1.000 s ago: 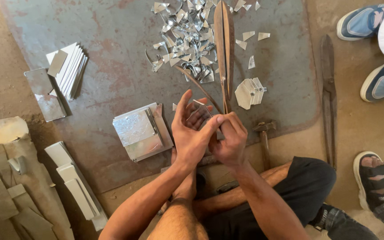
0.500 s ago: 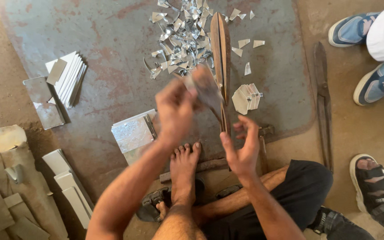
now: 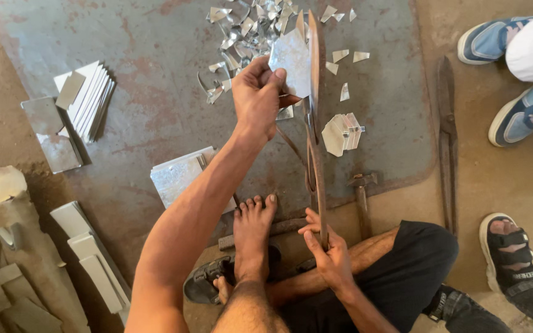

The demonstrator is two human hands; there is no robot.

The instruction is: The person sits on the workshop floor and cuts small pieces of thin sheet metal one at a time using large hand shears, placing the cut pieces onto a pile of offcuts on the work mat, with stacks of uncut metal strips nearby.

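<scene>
My left hand (image 3: pixel 258 95) pinches a small flat piece of sheet metal (image 3: pixel 291 57) and holds it up against the blades of the long rusty shears (image 3: pixel 313 98). My right hand (image 3: pixel 328 250) grips the near end of the upper shear handle, close to my knee. My bare foot (image 3: pixel 253 231) rests on the lower handle on the ground. A pile of several cut octagonal metal pieces (image 3: pixel 340 132) lies just right of the blades. Shiny offcut scraps (image 3: pixel 245 34) are scattered beyond the blades.
A stack of square metal blanks (image 3: pixel 180 176) lies under my left forearm, and more strips (image 3: pixel 90 98) lie at the left. A hammer (image 3: pixel 360 191) and a second pair of shears (image 3: pixel 446 139) lie to the right. Another person's blue shoes (image 3: pixel 513 80) and a sandalled foot (image 3: pixel 513 253) are at the right edge.
My hands have parted: the left one lifted the metal piece forward to the shear blades, and the right one dropped back to the shear handle near my knee.
</scene>
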